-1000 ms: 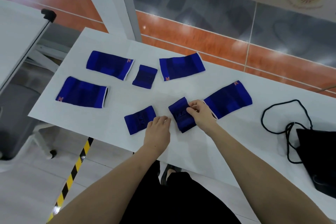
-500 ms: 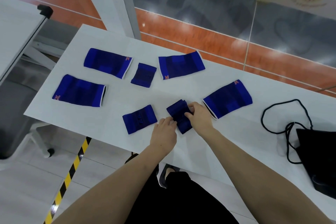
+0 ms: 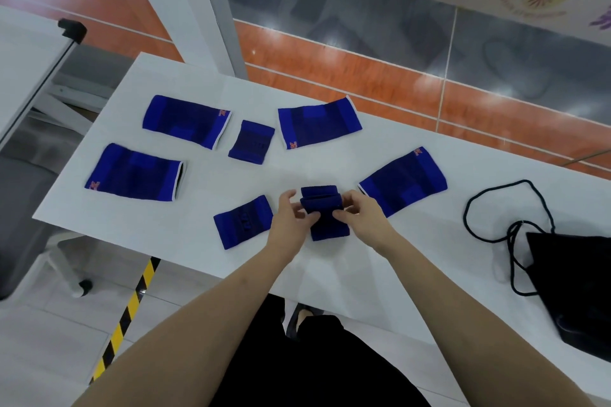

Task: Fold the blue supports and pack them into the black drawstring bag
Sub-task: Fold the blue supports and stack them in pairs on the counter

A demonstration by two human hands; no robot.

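Observation:
Several blue supports lie on the white table (image 3: 185, 241). Both hands pinch one small blue support (image 3: 325, 215) near the table's front: my left hand (image 3: 291, 218) on its left edge, my right hand (image 3: 360, 211) on its right edge. Its far end is folded over toward me. Another small support (image 3: 243, 221) lies flat just left of my left hand, and a third small one (image 3: 252, 141) sits farther back. Large supports lie at the back left (image 3: 185, 120), left (image 3: 134, 172), back middle (image 3: 319, 122) and right (image 3: 403, 180). The black drawstring bag (image 3: 575, 284) lies at the right edge, its cord (image 3: 496, 208) looped on the table.
A second white table with a black corner clamp (image 3: 71, 30) stands at the left. Yellow-and-black floor tape (image 3: 127, 314) runs under the table's front edge. An orange and grey wall (image 3: 363, 76) is just behind the table.
My left hand moved right from the table onto the small support. Both hands turned it square to me, and its far end is now folded over.

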